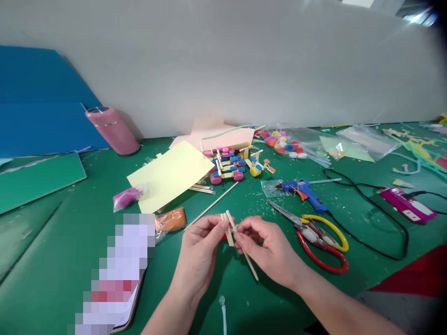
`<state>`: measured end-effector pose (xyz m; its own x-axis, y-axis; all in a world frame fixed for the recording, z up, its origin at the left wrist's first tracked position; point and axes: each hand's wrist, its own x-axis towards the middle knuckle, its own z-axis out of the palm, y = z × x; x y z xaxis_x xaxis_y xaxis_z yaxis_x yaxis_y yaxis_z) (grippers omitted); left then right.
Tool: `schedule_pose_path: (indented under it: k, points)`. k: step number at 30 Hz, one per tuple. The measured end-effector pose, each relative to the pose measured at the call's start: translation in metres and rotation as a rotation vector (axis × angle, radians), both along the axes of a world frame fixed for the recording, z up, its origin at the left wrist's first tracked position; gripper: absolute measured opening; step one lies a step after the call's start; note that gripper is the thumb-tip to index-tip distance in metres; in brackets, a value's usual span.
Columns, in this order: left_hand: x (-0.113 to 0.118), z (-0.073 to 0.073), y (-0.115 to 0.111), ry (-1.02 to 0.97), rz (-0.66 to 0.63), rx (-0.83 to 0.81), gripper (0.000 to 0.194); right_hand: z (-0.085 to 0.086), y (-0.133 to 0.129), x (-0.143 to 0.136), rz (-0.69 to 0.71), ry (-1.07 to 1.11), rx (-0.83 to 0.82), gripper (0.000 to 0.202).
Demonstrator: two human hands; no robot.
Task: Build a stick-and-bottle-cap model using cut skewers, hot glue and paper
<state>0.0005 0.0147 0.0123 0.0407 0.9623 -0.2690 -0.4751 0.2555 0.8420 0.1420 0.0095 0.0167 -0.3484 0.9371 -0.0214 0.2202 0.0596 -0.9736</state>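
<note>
Short sticks (229, 236): they are side by side in your hands, over the middle of the green worktop (286, 298).
Long stick (251, 266): it slants beside the short ones, and its low end pokes down toward you. You can't tell if they are stuck together.
Left hand (204, 239): your grip is narrow, with thumb and fingers pinching the short sticks.
Right hand (263, 239): your grip is narrow here too, holding the long stick.
Loose stick (214, 203): it lies past your left hand, tilted.
Orange lump (171, 219): it sits in clear wrap, left of the loose stick.
Phone (118, 279): it lies to your left, with its screen blurred out.
Scissors (309, 230): they are right of your right hand, with one yellow handle and one red.
Glue gun (303, 188): it is blue, on its side behind the scissors, with its tip to the left.
Little wheeled toys (226, 167): they stand bunched up past your hands.
Yellow sheet (171, 174): it lies flat, just left of the toys.
Pink bottle (113, 130): it is far back on the left, near the wall.
</note>
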Motion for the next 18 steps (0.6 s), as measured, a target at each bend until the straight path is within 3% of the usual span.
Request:
schedule_pose_path:
  k: [18]
  points:
    - [0.0027, -0.0022, -0.0009, 0.003, -0.016, -0.016, 0.006, 0.0001, -0.0003, -0.005, 0.001, -0.058, 0.058, 0.019]
